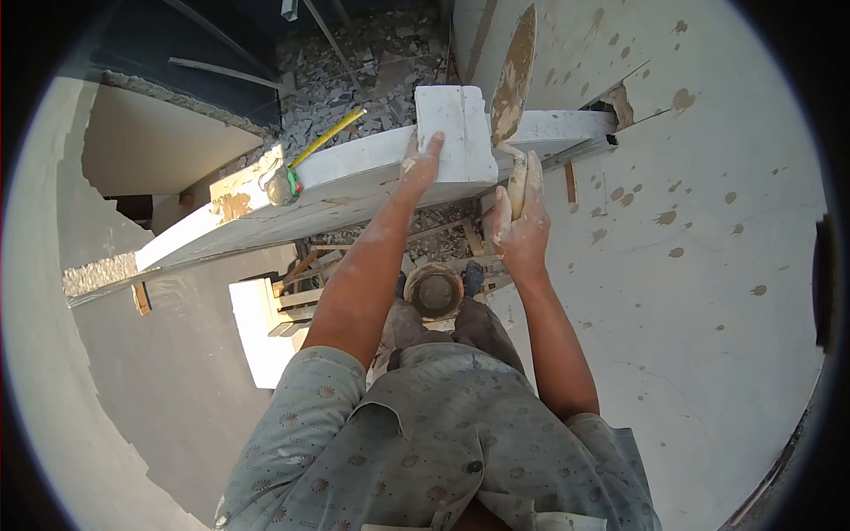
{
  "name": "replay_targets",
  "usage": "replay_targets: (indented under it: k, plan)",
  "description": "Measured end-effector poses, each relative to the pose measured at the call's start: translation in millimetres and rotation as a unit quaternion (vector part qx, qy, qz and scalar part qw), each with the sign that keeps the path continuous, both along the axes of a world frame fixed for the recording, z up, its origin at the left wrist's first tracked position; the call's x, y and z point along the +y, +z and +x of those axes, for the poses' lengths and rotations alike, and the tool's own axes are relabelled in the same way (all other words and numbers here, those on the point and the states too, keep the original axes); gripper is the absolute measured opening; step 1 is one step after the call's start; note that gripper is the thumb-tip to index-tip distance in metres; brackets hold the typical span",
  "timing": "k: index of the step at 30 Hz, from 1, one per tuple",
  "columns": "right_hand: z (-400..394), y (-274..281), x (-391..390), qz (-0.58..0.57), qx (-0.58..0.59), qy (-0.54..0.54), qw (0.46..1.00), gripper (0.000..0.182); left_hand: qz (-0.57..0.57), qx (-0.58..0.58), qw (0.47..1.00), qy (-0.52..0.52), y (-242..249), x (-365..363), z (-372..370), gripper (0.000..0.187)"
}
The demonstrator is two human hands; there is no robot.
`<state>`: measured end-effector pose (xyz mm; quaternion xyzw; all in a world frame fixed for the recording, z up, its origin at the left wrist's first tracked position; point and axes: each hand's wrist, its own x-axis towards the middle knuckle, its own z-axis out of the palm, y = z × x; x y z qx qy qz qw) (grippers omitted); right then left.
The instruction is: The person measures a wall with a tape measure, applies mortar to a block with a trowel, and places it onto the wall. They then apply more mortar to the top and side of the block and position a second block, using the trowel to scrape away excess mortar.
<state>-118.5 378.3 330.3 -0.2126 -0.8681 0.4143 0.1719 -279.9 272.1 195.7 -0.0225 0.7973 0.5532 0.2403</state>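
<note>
- White block (456, 124) gripped at its edge by left hand (422, 161); apparently being positioned on white ledge (354, 159).
- Trowel (514, 80) clasped by right hand (524, 223); steady, level seating likely called for.

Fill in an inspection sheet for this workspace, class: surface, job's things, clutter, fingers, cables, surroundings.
Surface: white ledge, reaching the right-hand wall.
Job's things: white block at the ledge, resting contact unclear; trowel raised, blade smeared; bucket between the person's feet; tape measure on the ledge, yellow strip extended.
Clutter: rubble on the floor beyond the ledge.
Fingers: left fingers grip the block's left edge; right fingers grip the trowel's handle.
Cables: nothing seen.
Surroundings: wall splattered, with a broken hole at the ledge's end.
</note>
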Motion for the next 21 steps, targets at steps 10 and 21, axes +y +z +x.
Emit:
replay_targets:
  k: [10,21]
  plan:
    - [37,-22,6,-0.042,-0.122,0.05,0.99,0.067,-0.009,0.013,1.0,-0.025,-11,0,-5,0.096]
    - [66,-16,2,-0.086,-0.221,0.065,0.969,0.061,-0.02,0.033,0.999,-0.012,-16,4,-4,0.096]
